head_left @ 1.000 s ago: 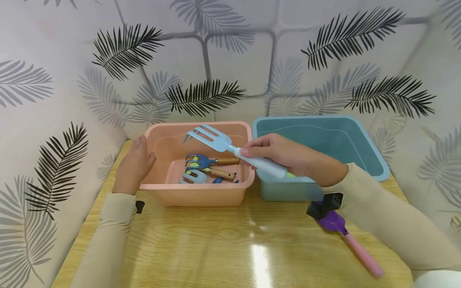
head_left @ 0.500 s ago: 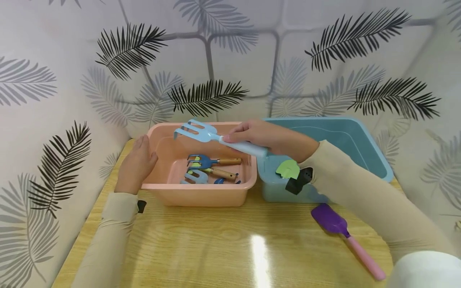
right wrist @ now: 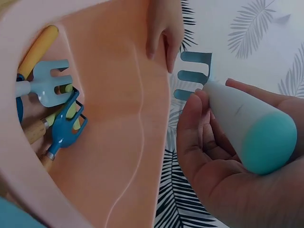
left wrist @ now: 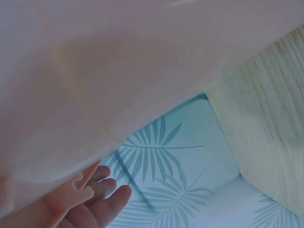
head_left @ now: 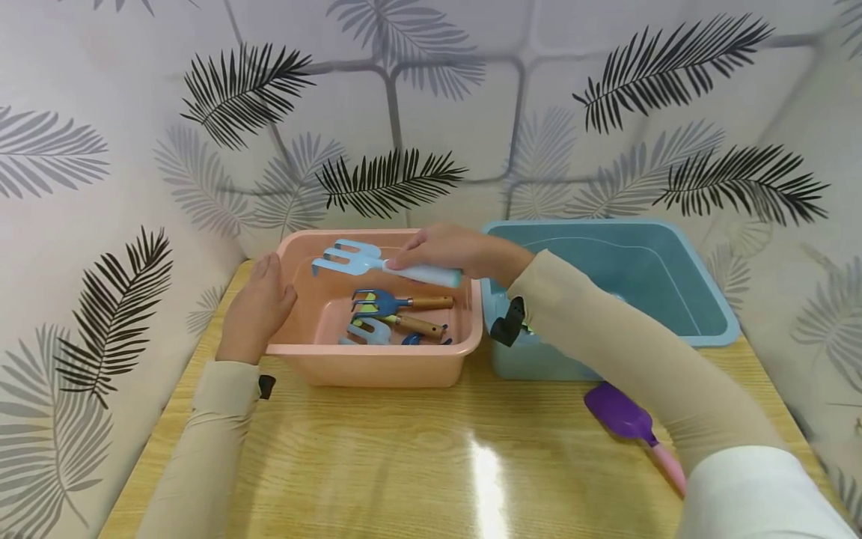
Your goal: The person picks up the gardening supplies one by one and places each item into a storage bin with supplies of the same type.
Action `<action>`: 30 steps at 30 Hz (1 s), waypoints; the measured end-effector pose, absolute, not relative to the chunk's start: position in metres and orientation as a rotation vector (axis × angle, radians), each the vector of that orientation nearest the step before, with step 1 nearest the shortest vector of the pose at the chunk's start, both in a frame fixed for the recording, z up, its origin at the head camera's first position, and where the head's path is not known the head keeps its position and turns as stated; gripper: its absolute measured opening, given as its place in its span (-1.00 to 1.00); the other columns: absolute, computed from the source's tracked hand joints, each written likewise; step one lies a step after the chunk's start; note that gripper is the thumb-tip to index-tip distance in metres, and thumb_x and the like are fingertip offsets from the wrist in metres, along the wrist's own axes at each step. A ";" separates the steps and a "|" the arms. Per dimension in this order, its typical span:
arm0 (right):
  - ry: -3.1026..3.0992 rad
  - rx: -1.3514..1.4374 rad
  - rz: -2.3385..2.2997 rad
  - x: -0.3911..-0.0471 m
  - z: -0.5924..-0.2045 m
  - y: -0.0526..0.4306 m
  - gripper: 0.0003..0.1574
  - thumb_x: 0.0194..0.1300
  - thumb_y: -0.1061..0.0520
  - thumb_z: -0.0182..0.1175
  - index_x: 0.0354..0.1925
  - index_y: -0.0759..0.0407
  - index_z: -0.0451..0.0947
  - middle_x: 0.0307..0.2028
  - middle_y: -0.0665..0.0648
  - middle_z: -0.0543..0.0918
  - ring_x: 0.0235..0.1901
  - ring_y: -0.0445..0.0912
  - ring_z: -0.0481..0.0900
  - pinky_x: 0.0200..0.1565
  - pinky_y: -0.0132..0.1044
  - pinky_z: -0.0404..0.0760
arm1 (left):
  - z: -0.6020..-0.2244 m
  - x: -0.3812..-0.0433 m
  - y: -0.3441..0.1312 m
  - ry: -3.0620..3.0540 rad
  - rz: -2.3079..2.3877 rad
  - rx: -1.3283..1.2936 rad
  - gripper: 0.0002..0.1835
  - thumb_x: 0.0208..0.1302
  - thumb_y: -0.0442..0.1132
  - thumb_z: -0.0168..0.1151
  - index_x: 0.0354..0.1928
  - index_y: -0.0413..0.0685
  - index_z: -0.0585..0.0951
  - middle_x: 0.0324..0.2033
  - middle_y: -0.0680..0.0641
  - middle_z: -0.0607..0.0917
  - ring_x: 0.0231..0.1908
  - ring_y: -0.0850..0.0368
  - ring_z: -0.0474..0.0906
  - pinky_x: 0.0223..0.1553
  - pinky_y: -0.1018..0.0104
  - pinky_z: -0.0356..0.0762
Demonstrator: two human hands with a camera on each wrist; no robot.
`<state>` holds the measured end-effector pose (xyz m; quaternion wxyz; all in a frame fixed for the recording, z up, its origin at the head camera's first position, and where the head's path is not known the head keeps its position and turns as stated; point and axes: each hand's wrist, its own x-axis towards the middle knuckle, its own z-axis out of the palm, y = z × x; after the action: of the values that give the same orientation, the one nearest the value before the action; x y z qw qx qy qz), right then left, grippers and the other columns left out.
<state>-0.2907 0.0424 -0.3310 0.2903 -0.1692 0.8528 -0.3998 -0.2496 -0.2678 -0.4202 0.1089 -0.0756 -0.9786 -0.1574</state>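
Note:
My right hand (head_left: pixel 447 247) grips the white handle of a light-blue garden hand fork (head_left: pixel 353 258). The fork is held above the peach plastic bin (head_left: pixel 377 350), its tines pointing left; in the right wrist view the handle's turquoise end (right wrist: pixel 270 140) faces the camera. My left hand (head_left: pixel 251 314) holds the bin's left rim, thumb on the inner side and fingers outside; some fingers (left wrist: pixel 111 202) show below the rim in the left wrist view. Inside the bin lie a dark-blue hand rake (head_left: pixel 382 303), another light-blue fork (head_left: pixel 370 332) and other wooden-handled tools, partly overlapping.
A teal bin (head_left: pixel 714 340) stands right of the peach one, partly hidden by my right arm. On the wooden table (head_left: pixel 377 457) in front of it lies a purple trowel (head_left: pixel 619 412) with a pink handle, now partly covered by the sleeve. A leaf-patterned cloth hangs behind.
My right hand has carried the light-blue fork leftwards, from near the gap between the bins to over the peach bin. The left hand stays on the rim.

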 end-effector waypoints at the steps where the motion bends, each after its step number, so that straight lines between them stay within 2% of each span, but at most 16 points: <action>1: 2.270 -0.450 -1.055 -0.292 -0.333 0.040 -0.38 0.05 -0.29 0.28 0.02 -0.03 0.56 -0.10 0.01 0.54 -0.19 -0.10 0.48 -0.22 -0.27 0.50 | -0.420 -0.249 -0.268 -2.881 -0.465 -0.221 -0.36 0.31 -0.26 -0.04 0.30 -0.55 0.09 0.27 -0.48 0.18 0.29 -0.32 0.06 0.22 -0.16 0.11; 6: 2.284 -0.502 -0.981 -0.298 -0.341 0.030 -0.49 0.08 -0.26 0.27 -0.07 -0.04 0.62 -0.16 0.02 0.58 -0.24 -0.10 0.52 -0.20 -0.24 0.52 | -0.420 -0.249 -0.267 -2.891 -0.458 -0.215 -0.35 0.31 -0.27 -0.02 0.31 -0.54 0.08 0.28 -0.48 0.17 0.29 -0.33 0.07 0.20 -0.18 0.14; 10: 2.349 -0.610 -0.843 -0.302 -0.348 0.024 -0.49 0.10 -0.33 0.21 -0.08 -0.11 0.64 -0.14 -0.14 0.58 -0.15 -0.18 0.49 -0.12 -0.26 0.47 | -0.421 -0.250 -0.268 -2.890 -0.442 -0.212 -0.35 0.31 -0.28 -0.02 0.31 -0.55 0.08 0.27 -0.48 0.17 0.28 -0.34 0.07 0.20 -0.18 0.14; 15: 2.272 -0.634 -0.881 -0.304 -0.357 0.016 -0.56 0.16 -0.24 0.20 -0.17 0.01 0.67 -0.26 -0.03 0.62 -0.25 -0.13 0.50 -0.25 -0.28 0.46 | -0.420 -0.251 -0.268 -2.881 -0.447 -0.207 -0.36 0.30 -0.28 -0.03 0.30 -0.55 0.08 0.27 -0.48 0.18 0.28 -0.34 0.09 0.19 -0.19 0.15; 22: 2.161 -0.538 -1.019 -0.303 -0.367 0.005 -0.62 0.13 -0.17 0.27 -0.22 0.05 0.66 -0.22 0.00 0.64 -0.18 -0.13 0.51 -0.13 -0.26 0.48 | -0.420 -0.250 -0.268 -2.869 -0.453 -0.208 -0.37 0.30 -0.28 -0.02 0.30 -0.55 0.10 0.26 -0.48 0.19 0.27 -0.34 0.09 0.18 -0.19 0.17; 26: 2.158 -0.547 -0.995 -0.304 -0.369 0.000 -0.64 0.14 -0.14 0.27 -0.32 0.12 0.57 -0.39 0.01 0.52 -0.34 -0.13 0.43 -0.28 -0.28 0.42 | -0.420 -0.249 -0.267 -2.867 -0.455 -0.221 -0.37 0.30 -0.28 -0.02 0.29 -0.56 0.10 0.26 -0.49 0.19 0.27 -0.35 0.09 0.17 -0.19 0.18; 30: 2.140 -0.506 -0.971 -0.306 -0.371 -0.006 -0.58 0.15 -0.15 0.26 -0.22 0.12 0.45 -0.32 0.04 0.43 -0.27 -0.09 0.37 -0.24 -0.25 0.38 | -0.421 -0.250 -0.268 -2.873 -0.461 -0.218 -0.36 0.31 -0.27 -0.03 0.30 -0.55 0.09 0.27 -0.48 0.18 0.28 -0.34 0.08 0.17 -0.19 0.18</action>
<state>-0.3062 -0.0061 -0.3707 0.3605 -0.1963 0.8304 -0.3767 -0.2500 -0.2676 -0.4208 0.1115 -0.0741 -0.9785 -0.1569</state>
